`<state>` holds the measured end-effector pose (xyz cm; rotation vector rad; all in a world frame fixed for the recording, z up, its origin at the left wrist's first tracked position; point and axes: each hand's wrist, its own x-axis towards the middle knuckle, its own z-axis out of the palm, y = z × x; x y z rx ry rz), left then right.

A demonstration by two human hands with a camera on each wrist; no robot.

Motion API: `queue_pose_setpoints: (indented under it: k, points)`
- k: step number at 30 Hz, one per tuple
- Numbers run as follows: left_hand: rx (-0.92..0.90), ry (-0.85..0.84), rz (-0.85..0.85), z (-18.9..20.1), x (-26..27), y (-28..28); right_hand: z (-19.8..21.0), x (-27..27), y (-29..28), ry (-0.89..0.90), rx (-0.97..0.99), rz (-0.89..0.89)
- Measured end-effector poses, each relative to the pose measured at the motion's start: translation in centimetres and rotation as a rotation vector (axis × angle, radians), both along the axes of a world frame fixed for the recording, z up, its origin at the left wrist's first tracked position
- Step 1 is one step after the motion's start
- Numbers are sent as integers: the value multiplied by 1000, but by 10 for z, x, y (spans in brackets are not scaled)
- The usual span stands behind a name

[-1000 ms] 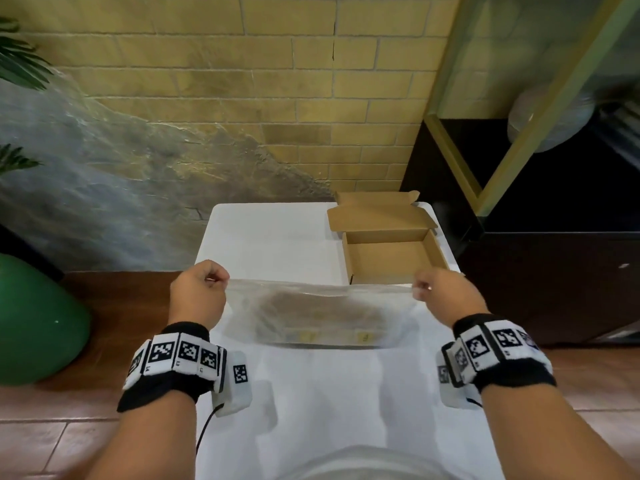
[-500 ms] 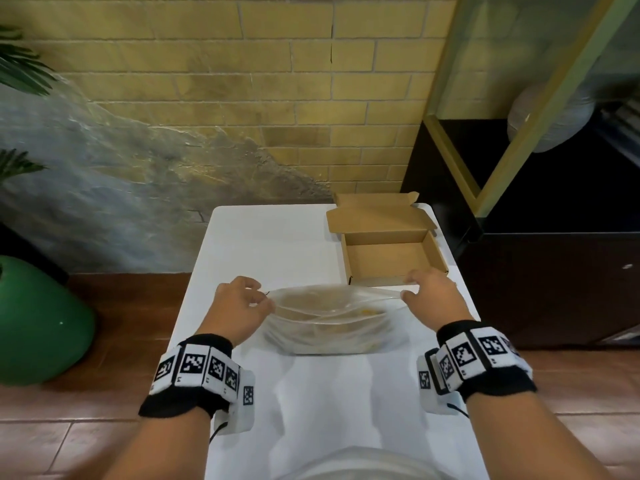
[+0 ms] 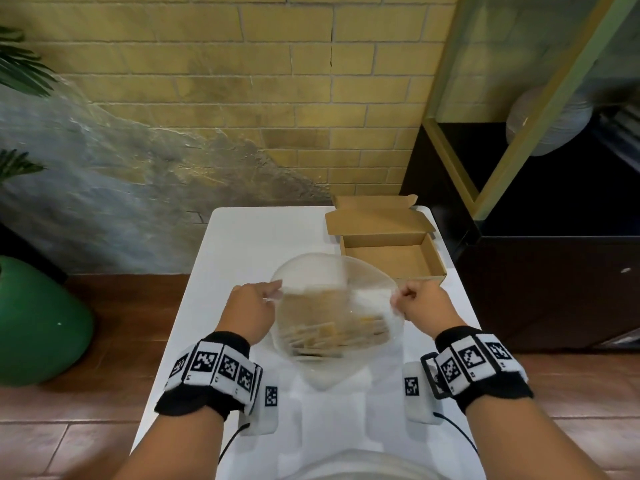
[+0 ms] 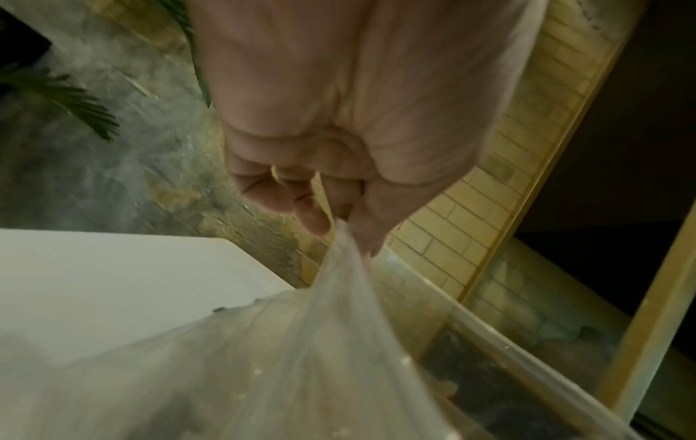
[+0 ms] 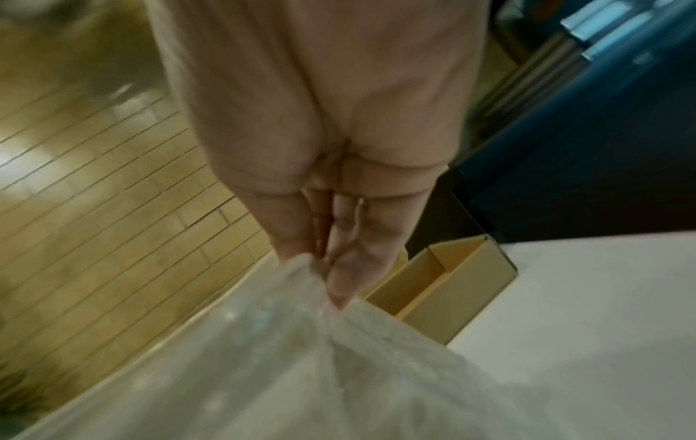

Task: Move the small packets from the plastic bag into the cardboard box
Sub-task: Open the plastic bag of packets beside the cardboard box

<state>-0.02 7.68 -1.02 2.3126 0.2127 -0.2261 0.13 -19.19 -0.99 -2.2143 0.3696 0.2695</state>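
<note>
A white rectangular table (image 3: pixel 242 244) stood on a brown tiled floor (image 3: pixel 114 341). An open, shallow brown cardboard box (image 3: pixel 391 258) lay directly on its far right corner, lid flap folded back. A clear plastic bag (image 3: pixel 332 372) sagged toward the tabletop; contact uncertain.

Setting: indoor room, likely a home or lounge corner. Yellow brick wall (image 3: pixel 263 84) at 12 o'clock; potted palm (image 3: pixel 20 74) and green pot (image 3: pixel 38 323) at 9; dark cabinet (image 3: pixel 547 282) at 3; wood floor (image 3: pixel 114 344); white desk (image 3: pixel 263 244).
</note>
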Motion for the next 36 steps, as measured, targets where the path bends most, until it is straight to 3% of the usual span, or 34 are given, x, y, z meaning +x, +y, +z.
queue_pose_setpoints:
  k: [4,7,12,14,23,31,36]
  points:
    - [-180,31,30,0,1,-7,1,-5,10,120,546,-92]
    - [-375,56,107,-3,1,-13,1,-7,11,142,680,-93]
    - [-1067,223,337,0,-2,-15,-9,-6,1,143,946,-294]
    - [-1128,232,351,-4,-3,-10,-14,-7,-4,142,1033,-368]
    - [-914,237,433,-14,5,3,-32,-6,-20,159,1066,-551]
    - [-366,71,427,-19,6,4,-36,-6,-23,114,622,-318]
    - [-224,78,473,-19,5,6,-37,-6,-37,179,208,-296]
